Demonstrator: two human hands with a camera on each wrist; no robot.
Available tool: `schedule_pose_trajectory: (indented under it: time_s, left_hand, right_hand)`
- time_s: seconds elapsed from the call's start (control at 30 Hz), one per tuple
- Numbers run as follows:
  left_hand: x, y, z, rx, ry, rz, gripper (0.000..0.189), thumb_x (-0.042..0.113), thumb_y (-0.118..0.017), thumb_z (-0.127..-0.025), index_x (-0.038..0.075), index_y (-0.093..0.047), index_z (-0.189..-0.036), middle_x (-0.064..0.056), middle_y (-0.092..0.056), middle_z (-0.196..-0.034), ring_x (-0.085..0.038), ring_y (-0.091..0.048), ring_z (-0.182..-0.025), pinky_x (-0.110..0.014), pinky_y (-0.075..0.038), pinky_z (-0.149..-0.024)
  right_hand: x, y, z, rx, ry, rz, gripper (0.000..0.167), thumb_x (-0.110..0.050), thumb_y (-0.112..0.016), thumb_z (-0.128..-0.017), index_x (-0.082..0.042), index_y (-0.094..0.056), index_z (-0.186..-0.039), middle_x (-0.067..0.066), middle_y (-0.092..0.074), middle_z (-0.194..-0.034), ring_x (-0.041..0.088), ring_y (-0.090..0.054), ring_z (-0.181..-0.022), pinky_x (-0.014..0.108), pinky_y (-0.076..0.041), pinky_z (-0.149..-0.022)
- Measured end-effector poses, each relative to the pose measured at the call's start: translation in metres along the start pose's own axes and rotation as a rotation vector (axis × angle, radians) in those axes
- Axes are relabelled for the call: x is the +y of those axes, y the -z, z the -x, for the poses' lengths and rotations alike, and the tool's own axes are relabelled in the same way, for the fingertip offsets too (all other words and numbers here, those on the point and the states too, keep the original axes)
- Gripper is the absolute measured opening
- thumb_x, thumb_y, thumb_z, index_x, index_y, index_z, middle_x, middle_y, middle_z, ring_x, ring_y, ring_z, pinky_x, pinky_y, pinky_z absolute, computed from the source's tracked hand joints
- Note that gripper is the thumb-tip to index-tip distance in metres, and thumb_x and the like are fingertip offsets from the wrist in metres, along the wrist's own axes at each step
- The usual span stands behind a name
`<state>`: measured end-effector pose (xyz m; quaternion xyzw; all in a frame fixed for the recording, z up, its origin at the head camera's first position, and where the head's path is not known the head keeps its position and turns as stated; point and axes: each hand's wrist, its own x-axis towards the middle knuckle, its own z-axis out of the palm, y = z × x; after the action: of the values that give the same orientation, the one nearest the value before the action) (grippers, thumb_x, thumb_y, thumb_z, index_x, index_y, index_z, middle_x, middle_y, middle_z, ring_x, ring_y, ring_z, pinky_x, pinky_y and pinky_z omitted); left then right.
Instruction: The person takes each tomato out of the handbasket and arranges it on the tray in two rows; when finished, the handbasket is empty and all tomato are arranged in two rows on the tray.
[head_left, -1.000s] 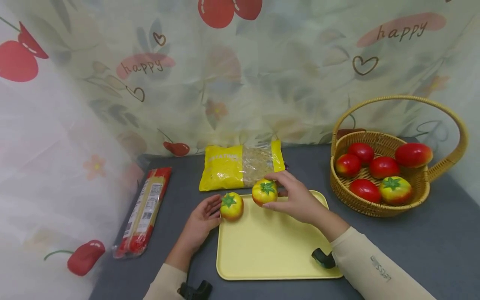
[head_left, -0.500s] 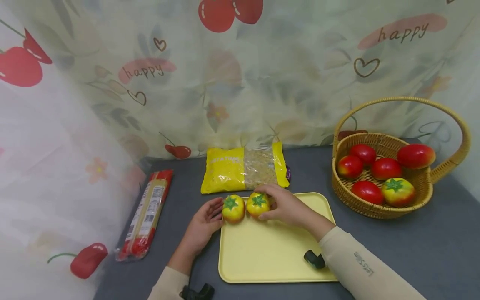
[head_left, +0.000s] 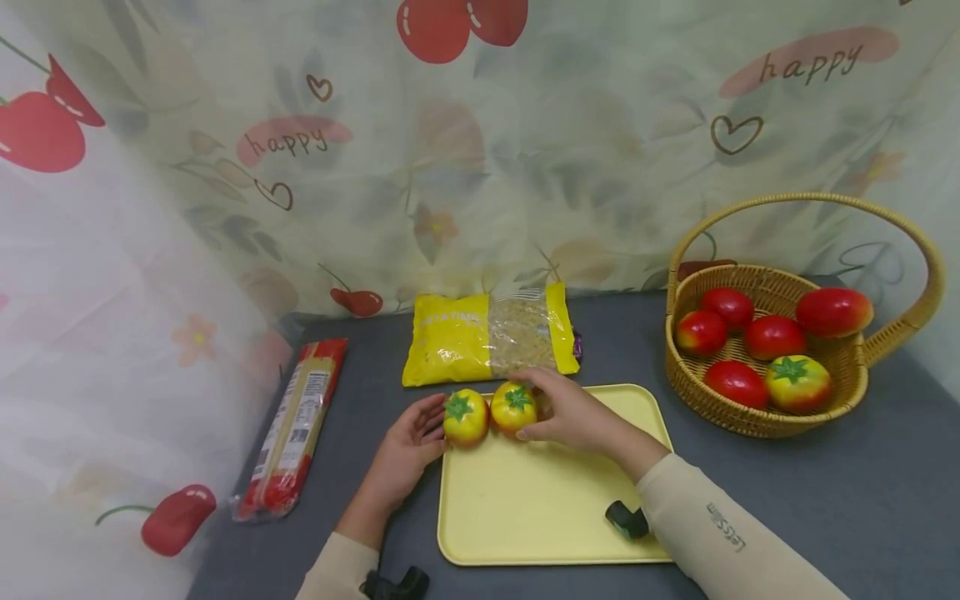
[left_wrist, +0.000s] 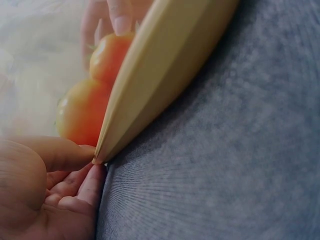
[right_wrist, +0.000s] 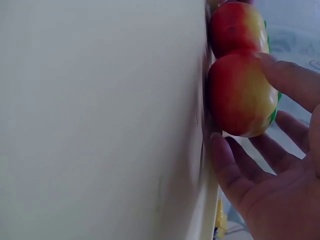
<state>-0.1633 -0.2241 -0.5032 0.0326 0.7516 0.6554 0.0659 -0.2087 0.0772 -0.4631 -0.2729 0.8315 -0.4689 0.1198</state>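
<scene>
Two yellow-red tomatoes with green leafy tops sit side by side at the far left corner of a pale yellow tray. My right hand holds the right tomato, thumb in front and fingers behind. The right wrist view shows that thumb against the tomato, the fingers loosely spread around its lower side. Beside the left tomato rests my left hand, its fingers loosely bent and holding no tomato. In the left wrist view its thumb lies at the tray rim.
A wicker basket with a tall handle stands at the right, holding several red fruits and a yellow-red tomato. Behind the tray lies a yellow bag with a clear window. A red-and-clear long packet lies at the left.
My right hand has brought its tomato left and down onto the tray beside the other one. Over the last half second that tomato has shifted slightly left. My left hand has stayed almost still.
</scene>
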Motion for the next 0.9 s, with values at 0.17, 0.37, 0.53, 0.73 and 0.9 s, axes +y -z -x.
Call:
schedule_pose_trajectory:
  time_s: [0.17, 0.37, 0.53, 0.73, 0.9]
  left_hand:
    - [-0.002, 0.000, 0.000, 0.000, -0.004, -0.006, 0.070, -0.017, -0.066, -0.096, -0.001, -0.046, -0.161, -0.020, -0.049, -0.161, -0.037, -0.047, -0.148, -0.045, -0.045, -0.117]
    - [-0.002, -0.001, 0.000, -0.003, 0.001, 0.008, 0.070, -0.018, -0.065, -0.096, -0.001, -0.046, -0.161, -0.021, -0.050, -0.161, -0.037, -0.048, -0.148, -0.046, -0.045, -0.118]
    - [0.000, -0.001, 0.001, -0.002, 0.000, 0.015, 0.070, -0.019, -0.065, -0.096, -0.002, -0.046, -0.161, -0.021, -0.050, -0.161, -0.038, -0.048, -0.148, -0.048, -0.044, -0.118]
    - [0.001, -0.001, 0.000, 0.001, 0.001, 0.010, 0.070, -0.018, -0.065, -0.096, -0.001, -0.046, -0.161, -0.021, -0.050, -0.161, -0.037, -0.048, -0.148, -0.048, -0.044, -0.118]
    - [0.002, -0.001, 0.001, 0.000, 0.002, 0.006, 0.069, -0.018, -0.065, -0.097, -0.001, -0.045, -0.161, -0.021, -0.049, -0.161, -0.038, -0.048, -0.148, -0.048, -0.044, -0.118]
  right_hand:
    - [-0.001, 0.004, 0.004, 0.021, -0.013, -0.047, 0.077, -0.022, -0.089, -0.095, -0.009, -0.051, -0.161, 0.010, -0.049, -0.160, 0.032, -0.056, -0.132, 0.042, -0.060, -0.093]
    - [-0.005, 0.015, 0.014, 0.057, -0.001, -0.091, 0.075, -0.028, -0.084, -0.100, -0.007, -0.048, -0.162, 0.014, -0.050, -0.161, 0.042, -0.055, -0.137, 0.048, -0.059, -0.097]
    - [-0.011, 0.026, 0.025, 0.101, 0.015, -0.117, 0.071, -0.028, -0.081, -0.102, -0.007, -0.049, -0.161, 0.017, -0.054, -0.157, 0.043, -0.059, -0.134, 0.058, -0.056, -0.102]
    - [-0.014, 0.041, 0.041, 0.178, 0.038, -0.167, 0.058, -0.020, -0.076, -0.105, -0.005, -0.052, -0.156, 0.018, -0.060, -0.145, 0.039, -0.064, -0.128, 0.057, -0.056, -0.103]
    - [-0.016, 0.054, 0.052, 0.219, 0.027, -0.213, 0.053, -0.020, -0.070, -0.109, -0.007, -0.050, -0.156, 0.018, -0.058, -0.147, 0.037, -0.061, -0.131, 0.039, -0.057, -0.102]
